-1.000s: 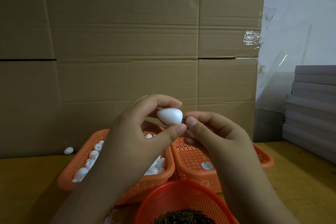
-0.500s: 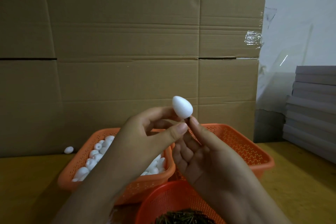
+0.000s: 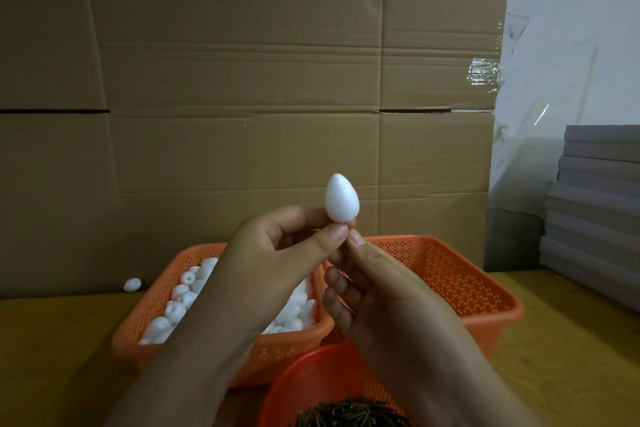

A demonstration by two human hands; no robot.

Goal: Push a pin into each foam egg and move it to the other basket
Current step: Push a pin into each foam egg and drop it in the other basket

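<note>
I see the white foam egg point(image 3: 342, 197) upright, narrow end up, raised above the two rectangular orange baskets. My left hand point(image 3: 277, 263) and right hand point(image 3: 377, 291) both pinch at its underside with thumb and fingertips; the pin itself is hidden. The left basket point(image 3: 138, 329) holds many foam eggs; the right basket's point(image 3: 485, 298) contents I cannot tell. A round basket point(image 3: 294, 381) of dark pins point(image 3: 349, 414) sits nearest me.

Head camera looks forward and down, close over the table point(image 3: 69, 340).
</note>
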